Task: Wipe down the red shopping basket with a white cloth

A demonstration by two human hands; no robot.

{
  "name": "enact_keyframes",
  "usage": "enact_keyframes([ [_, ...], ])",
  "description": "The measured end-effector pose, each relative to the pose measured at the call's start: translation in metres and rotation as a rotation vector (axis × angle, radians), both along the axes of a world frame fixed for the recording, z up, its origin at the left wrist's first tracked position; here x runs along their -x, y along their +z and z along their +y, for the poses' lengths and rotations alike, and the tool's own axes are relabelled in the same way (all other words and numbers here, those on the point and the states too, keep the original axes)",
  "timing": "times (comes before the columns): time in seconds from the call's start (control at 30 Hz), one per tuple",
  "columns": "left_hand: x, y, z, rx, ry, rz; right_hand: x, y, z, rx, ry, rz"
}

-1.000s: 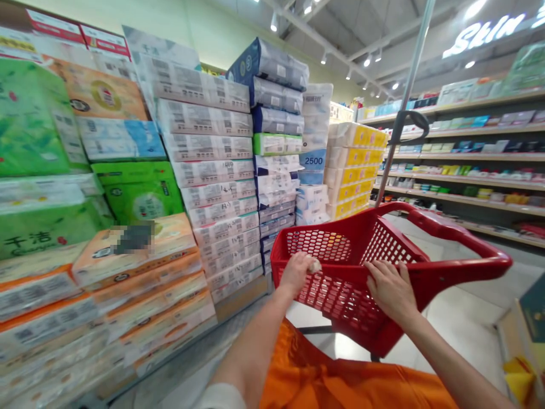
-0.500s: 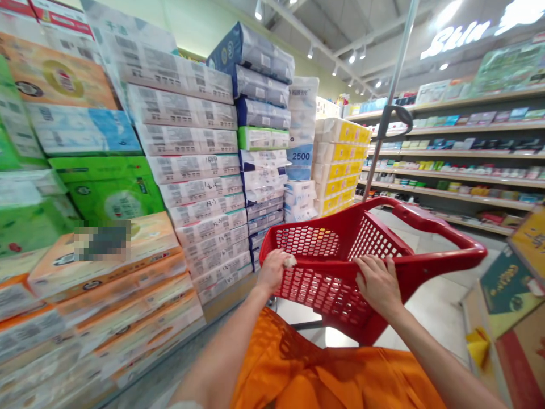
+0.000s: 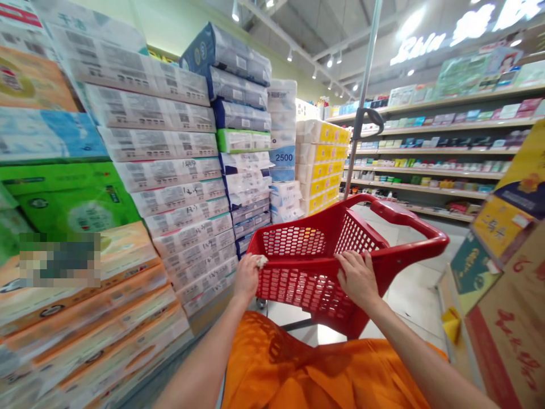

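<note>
A red plastic shopping cart [image 3: 293,265] stands sideways in front of me, its handle toward the right. My left hand [image 3: 246,279] grips the side rim near the left end of the basket. A small crumpled white thing [image 3: 261,261], perhaps tissue, pokes out by its fingers. Further right along that rim, my right hand [image 3: 358,279] is wrapped over the edge, its fingertips inside the basket. Behind the basket rises a metal pole [image 3: 367,62] with a dark loop [image 3: 372,122] on it.
Tall stacks of packaged tissue paper [image 3: 170,165] line the left side, with orange packs [image 3: 106,301] closest to me. Shelves of small boxed goods [image 3: 430,142] run across the back right. Cardboard cartons [image 3: 511,318] border the right. Pale floor [image 3: 409,289] shows beyond the cart.
My view has swung right, so the tissue stacks and cart sit further left and more cartons show at the right. Both hands keep their places on the cart rim.
</note>
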State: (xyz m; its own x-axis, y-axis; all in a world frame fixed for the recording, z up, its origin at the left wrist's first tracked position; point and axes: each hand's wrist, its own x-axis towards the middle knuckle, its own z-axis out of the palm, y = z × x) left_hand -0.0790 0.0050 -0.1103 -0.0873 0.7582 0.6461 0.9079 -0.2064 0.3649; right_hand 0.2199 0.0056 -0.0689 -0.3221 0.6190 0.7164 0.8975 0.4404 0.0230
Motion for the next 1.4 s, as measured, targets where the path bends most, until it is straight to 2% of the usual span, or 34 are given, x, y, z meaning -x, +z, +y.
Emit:
enact_keyframes([
  [0.07, 0.000, -0.003, 0.001, -0.021, 0.118, -0.055, 0.004, 0.000, -0.001, 0.003, -0.020, 0.029],
  [0.1, -0.011, -0.003, 0.002, -0.025, 0.112, -0.046, 0.005, 0.000, -0.001, 0.003, -0.029, 0.041],
  [0.23, -0.081, 0.011, 0.010, -0.004, -0.166, 0.103, 0.006, 0.002, -0.002, 0.011, -0.031, 0.030],
  [0.3, -0.092, 0.016, 0.011, 0.007, -0.266, 0.151, 0.004, 0.002, -0.003, 0.022, -0.029, 0.014],
  [0.33, -0.086, 0.016, 0.011, 0.010, -0.282, 0.163, 0.003, 0.003, -0.003, 0.027, -0.027, 0.010],
  [0.4, -0.057, 0.010, 0.008, 0.014, -0.237, 0.160, 0.002, 0.003, -0.003, 0.032, -0.023, 0.016],
  [0.5, -0.009, -0.001, 0.003, -0.021, 0.046, 0.048, 0.006, 0.002, -0.004, 0.034, -0.023, 0.034],
  [0.57, -0.006, -0.005, 0.002, -0.037, 0.162, 0.003, 0.009, 0.002, -0.005, 0.033, -0.031, 0.044],
  [0.63, -0.029, -0.004, 0.003, -0.037, 0.110, 0.044, 0.010, 0.003, -0.006, 0.032, -0.036, 0.047],
  [0.73, -0.073, 0.003, 0.006, -0.026, -0.137, 0.178, 0.008, 0.004, -0.007, 0.034, -0.033, 0.032],
  [0.8, -0.078, 0.006, 0.007, -0.023, -0.230, 0.218, 0.006, 0.005, -0.007, 0.037, -0.033, 0.024],
  [0.87, -0.059, 0.003, 0.006, -0.025, -0.193, 0.193, 0.005, 0.005, -0.007, 0.039, -0.030, 0.025],
  [0.93, -0.030, -0.002, 0.005, -0.041, -0.057, 0.119, 0.006, 0.005, -0.007, 0.041, -0.024, 0.032],
  [1.0, -0.014, -0.005, 0.005, -0.059, 0.050, 0.061, 0.008, 0.004, -0.007, 0.039, -0.027, 0.046],
  [1.07, -0.025, -0.005, 0.007, -0.065, 0.039, 0.067, 0.010, 0.005, -0.007, 0.036, -0.033, 0.054],
  [1.2, -0.090, 0.006, 0.012, -0.048, -0.182, 0.183, 0.010, 0.007, -0.009, 0.059, -0.039, 0.032],
  [1.27, -0.104, 0.010, 0.013, -0.042, -0.252, 0.219, 0.007, 0.008, -0.009, 0.070, -0.043, 0.019],
  [1.33, -0.088, 0.007, 0.011, -0.042, -0.250, 0.229, 0.005, 0.008, -0.010, 0.071, -0.046, 0.013],
  [1.4, -0.052, 0.001, 0.007, -0.056, -0.156, 0.203, 0.005, 0.008, -0.009, 0.066, -0.044, 0.012],
])
